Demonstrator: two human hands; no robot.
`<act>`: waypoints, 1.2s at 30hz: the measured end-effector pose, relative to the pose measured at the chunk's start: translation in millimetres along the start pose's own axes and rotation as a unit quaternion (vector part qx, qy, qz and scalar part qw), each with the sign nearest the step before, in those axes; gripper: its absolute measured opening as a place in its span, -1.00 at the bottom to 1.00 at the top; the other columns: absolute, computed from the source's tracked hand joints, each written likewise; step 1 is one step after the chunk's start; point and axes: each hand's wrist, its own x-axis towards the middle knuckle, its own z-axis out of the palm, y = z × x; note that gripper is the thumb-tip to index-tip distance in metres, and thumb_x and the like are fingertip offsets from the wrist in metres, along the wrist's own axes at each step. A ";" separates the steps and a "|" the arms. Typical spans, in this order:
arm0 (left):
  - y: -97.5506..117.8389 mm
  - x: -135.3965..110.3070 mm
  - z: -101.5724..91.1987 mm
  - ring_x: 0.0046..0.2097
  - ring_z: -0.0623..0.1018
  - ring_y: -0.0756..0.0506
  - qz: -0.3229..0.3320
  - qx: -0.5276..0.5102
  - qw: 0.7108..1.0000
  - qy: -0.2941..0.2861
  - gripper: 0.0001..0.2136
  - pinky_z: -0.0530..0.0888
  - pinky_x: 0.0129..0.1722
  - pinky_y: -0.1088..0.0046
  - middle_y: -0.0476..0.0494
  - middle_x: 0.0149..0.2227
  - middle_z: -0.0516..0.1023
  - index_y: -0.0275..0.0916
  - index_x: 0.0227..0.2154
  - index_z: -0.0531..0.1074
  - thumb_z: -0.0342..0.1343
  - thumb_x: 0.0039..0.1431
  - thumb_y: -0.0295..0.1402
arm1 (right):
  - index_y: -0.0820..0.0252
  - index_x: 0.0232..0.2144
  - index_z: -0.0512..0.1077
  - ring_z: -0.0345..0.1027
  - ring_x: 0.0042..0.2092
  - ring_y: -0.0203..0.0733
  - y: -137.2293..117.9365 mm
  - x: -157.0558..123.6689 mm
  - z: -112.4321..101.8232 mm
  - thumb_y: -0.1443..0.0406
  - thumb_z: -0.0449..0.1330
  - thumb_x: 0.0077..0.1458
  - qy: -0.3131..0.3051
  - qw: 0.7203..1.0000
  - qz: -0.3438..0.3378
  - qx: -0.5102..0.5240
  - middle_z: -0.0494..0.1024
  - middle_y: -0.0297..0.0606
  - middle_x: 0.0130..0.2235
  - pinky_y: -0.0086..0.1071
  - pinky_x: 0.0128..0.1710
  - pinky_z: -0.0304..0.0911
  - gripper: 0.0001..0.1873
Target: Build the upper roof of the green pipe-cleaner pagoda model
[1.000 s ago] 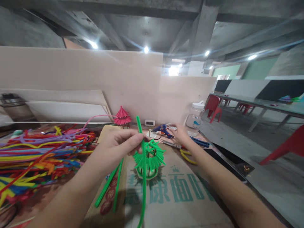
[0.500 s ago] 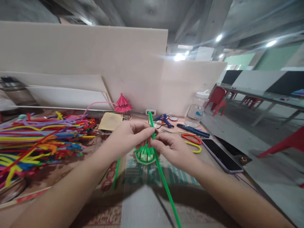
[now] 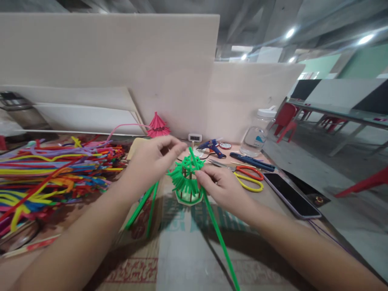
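Note:
A long green pipe cleaner [image 3: 218, 232] slants from above the small green model down to the bottom edge. My right hand [image 3: 224, 186] pinches it near its upper part, beside the model. Raised to the upper left, my left hand [image 3: 153, 159] has loosely curved fingers with nothing visible in them, apart from the pipe cleaner's tip. Between and beyond the hands stands the pavilion-like model [image 3: 187, 182], with fringed green roof tiers, brown posts and a pale base. Cut green pipe cleaners [image 3: 141, 208] lie below my left wrist.
Many coloured pipe cleaners [image 3: 60, 169] are heaped at left. A pink roofed model [image 3: 158, 125] stands behind. Toward the right are a glue gun [image 3: 212, 147], scissors [image 3: 250, 180], a blue-handled tool [image 3: 252, 161], a phone [image 3: 291, 196] and a water bottle [image 3: 256, 135]. White boards [image 3: 121, 68] close off the back.
My left hand has come off the green pipe cleaner and moved up and left, uncovering the model's upper tier. My right hand keeps its pinch. The view has shifted slightly.

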 end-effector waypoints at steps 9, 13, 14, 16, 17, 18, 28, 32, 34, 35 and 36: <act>-25.3 9.6 14.4 0.16 0.47 -0.13 0.183 0.048 0.982 0.010 -0.64 0.36 0.21 0.27 -0.23 0.12 0.52 -0.24 0.18 0.42 -0.03 0.39 -0.43 | 0.15 -0.62 0.07 -0.05 -0.56 -0.40 10.7 -0.6 3.8 0.31 0.02 0.25 0.062 0.992 -0.049 -0.099 0.07 -0.47 -0.62 -0.40 -0.51 -0.14 -0.61; -24.0 7.4 17.8 0.17 0.47 -0.14 0.187 0.053 0.981 -0.003 -0.67 0.37 0.21 0.25 -0.23 0.12 0.53 -0.22 0.14 0.46 -0.05 0.41 -0.42 | 0.15 -0.63 0.06 -0.04 -0.57 -0.40 13.0 -2.2 6.0 0.30 0.01 0.24 0.063 0.991 -0.047 -0.109 0.08 -0.46 -0.62 -0.40 -0.52 -0.14 -0.61; -24.2 7.4 17.8 0.16 0.48 -0.14 0.188 0.052 0.981 -0.002 -0.68 0.37 0.20 0.26 -0.22 0.10 0.54 -0.22 0.12 0.48 -0.05 0.41 -0.41 | 0.15 -0.63 0.06 -0.04 -0.57 -0.40 12.8 -2.3 6.3 0.30 0.01 0.24 0.060 0.991 -0.045 -0.111 0.08 -0.46 -0.62 -0.39 -0.52 -0.14 -0.61; -25.2 7.9 17.7 0.14 0.50 -0.14 0.193 0.047 0.980 0.001 -0.69 0.39 0.18 0.27 -0.22 0.08 0.57 -0.22 0.09 0.50 -0.04 0.41 -0.41 | 0.15 -0.64 0.06 -0.04 -0.57 -0.40 11.8 -2.2 6.9 0.30 0.01 0.23 0.058 0.991 -0.041 -0.114 0.09 -0.45 -0.63 -0.39 -0.52 -0.14 -0.61; -25.7 8.4 17.7 0.13 0.50 -0.14 0.194 0.046 0.980 0.001 -0.70 0.39 0.18 0.27 -0.21 0.07 0.57 -0.23 0.08 0.51 -0.04 0.41 -0.40 | 0.15 -0.64 0.06 -0.03 -0.57 -0.40 11.4 -2.0 7.1 0.30 0.01 0.23 0.057 0.991 -0.039 -0.113 0.10 -0.45 -0.63 -0.38 -0.52 -0.14 -0.61; -26.1 8.9 17.7 0.12 0.51 -0.14 0.194 0.044 0.980 0.001 -0.70 0.39 0.17 0.27 -0.21 0.06 0.58 -0.23 0.07 0.52 -0.04 0.41 -0.40 | 0.15 -0.64 0.06 -0.03 -0.57 -0.39 11.0 -1.8 7.3 0.29 0.01 0.23 0.056 0.991 -0.038 -0.112 0.10 -0.45 -0.63 -0.38 -0.51 -0.14 -0.61; -22.4 8.7 15.6 0.09 0.53 -0.15 0.165 0.038 0.986 -0.003 -0.72 0.40 0.15 0.26 -0.18 0.04 0.62 -0.18 0.02 0.54 -0.01 0.39 -0.36 | 0.14 -0.63 0.07 0.00 -0.55 -0.36 14.4 0.0 7.4 0.26 0.00 0.25 0.044 0.992 -0.022 -0.115 0.12 -0.42 -0.61 -0.37 -0.48 -0.12 -0.60; -21.4 8.3 14.8 0.08 0.54 -0.14 0.165 0.042 0.985 -0.006 -0.72 0.40 0.13 0.28 -0.18 0.03 0.63 -0.21 0.02 0.55 -0.01 0.39 -0.37 | 0.14 -0.63 0.08 0.00 -0.55 -0.36 14.1 1.3 7.5 0.25 -0.01 0.25 0.039 0.994 -0.011 -0.103 0.12 -0.42 -0.61 -0.37 -0.49 -0.12 -0.60; -21.4 8.5 14.8 0.07 0.54 -0.14 0.165 0.042 0.985 -0.008 -0.72 0.41 0.12 0.28 -0.18 0.03 0.63 -0.22 0.02 0.55 0.00 0.38 -0.37 | 0.14 -0.63 0.09 0.01 -0.55 -0.36 12.4 2.3 7.3 0.25 -0.01 0.24 0.032 0.995 0.004 -0.093 0.13 -0.42 -0.62 -0.37 -0.49 -0.12 -0.61; -21.4 8.7 14.9 0.07 0.54 -0.14 0.165 0.040 0.986 -0.009 -0.72 0.41 0.12 0.29 -0.18 0.03 0.63 -0.22 0.02 0.54 0.00 0.38 -0.38 | 0.14 -0.63 0.11 0.02 -0.55 -0.36 11.5 2.7 7.2 0.24 -0.01 0.24 0.029 0.996 0.013 -0.088 0.13 -0.42 -0.62 -0.37 -0.49 -0.11 -0.61; -21.6 8.9 15.1 0.07 0.54 -0.14 0.163 0.037 0.986 -0.010 -0.72 0.41 0.12 0.29 -0.18 0.03 0.63 -0.22 0.02 0.54 0.00 0.38 -0.38 | 0.15 -0.64 0.13 0.03 -0.55 -0.36 10.7 3.1 7.3 0.23 -0.01 0.24 0.026 0.996 0.022 -0.083 0.15 -0.42 -0.62 -0.37 -0.49 -0.11 -0.61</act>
